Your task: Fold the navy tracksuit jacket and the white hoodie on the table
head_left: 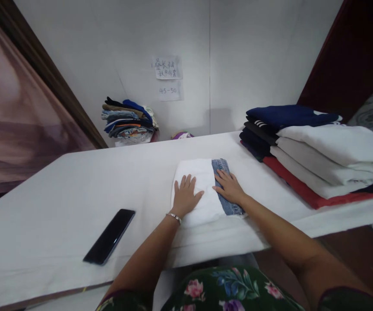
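Note:
A folded garment of white cloth [198, 172] with a blue denim part [221, 165] along its right side lies flat near the table's front edge. My left hand [185, 196] rests palm down on the white cloth, fingers spread. On the denim part lies my right hand [230, 185], palm down, its fingers apart and partly reaching the seam with the white. Neither hand grips anything. The cloth under both palms is hidden.
A black phone [109, 236] lies left of the garment on the white table [60, 194]. Folded clothes [329, 149] are stacked at the right. Behind the table's far edge stands another clothes pile [128, 119]. Paper notes [168, 68] hang on the wall.

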